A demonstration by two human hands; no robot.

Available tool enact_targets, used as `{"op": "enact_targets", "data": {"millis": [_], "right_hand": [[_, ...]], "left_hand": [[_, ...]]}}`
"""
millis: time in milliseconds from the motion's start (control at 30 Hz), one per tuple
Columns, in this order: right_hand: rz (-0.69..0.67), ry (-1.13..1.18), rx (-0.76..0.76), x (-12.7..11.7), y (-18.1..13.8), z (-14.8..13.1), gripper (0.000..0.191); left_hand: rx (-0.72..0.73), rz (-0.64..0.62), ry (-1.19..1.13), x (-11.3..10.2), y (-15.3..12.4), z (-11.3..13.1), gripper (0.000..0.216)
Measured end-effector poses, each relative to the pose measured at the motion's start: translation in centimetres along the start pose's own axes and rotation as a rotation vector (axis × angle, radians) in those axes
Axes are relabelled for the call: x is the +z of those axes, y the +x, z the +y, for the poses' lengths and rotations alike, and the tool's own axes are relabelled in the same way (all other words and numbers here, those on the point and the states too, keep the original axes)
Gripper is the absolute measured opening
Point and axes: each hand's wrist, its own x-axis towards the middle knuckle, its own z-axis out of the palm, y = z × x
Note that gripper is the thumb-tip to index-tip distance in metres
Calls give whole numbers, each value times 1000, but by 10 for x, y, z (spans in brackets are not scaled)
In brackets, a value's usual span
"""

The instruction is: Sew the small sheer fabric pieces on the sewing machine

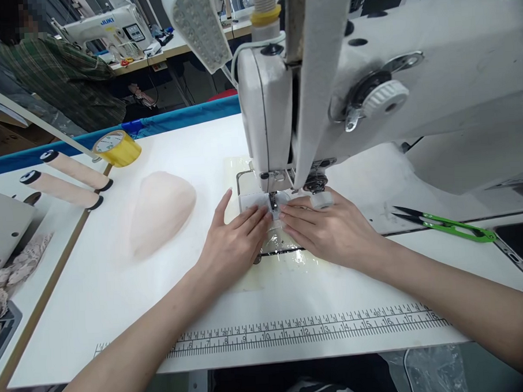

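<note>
My left hand lies flat on the bed of a white sewing machine, fingertips at the left of the presser foot. From the other side my right hand reaches in, its fingers stretched out and pressed down close to the foot. A thin, pale, see-through piece shows by the left fingertips; its full outline is hidden under the hands. Left of my left hand, a sheer light-pink fabric piece with a rounded edge rests on the white table.
Green thread snips lie at right beside a dark phone. Two pink thread cones and a yellow tape roll are at left. A printed ruler runs along the front edge. Behind, a person sits near another machine.
</note>
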Motion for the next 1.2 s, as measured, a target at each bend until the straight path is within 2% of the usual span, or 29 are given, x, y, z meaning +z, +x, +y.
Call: {"op": "enact_targets", "data": {"millis": [600,767,1200], "right_hand": [[-68,-74,24,1,4,3,29],[-51,-102,7,2,4,4,29],[-74,-24,32,1,4,5,32]], "left_hand": [[-6,4,27,5,4,-5,30],[0,9,38,5,4,-5,30],[-12,-17,19,2,5,-4,30]]}}
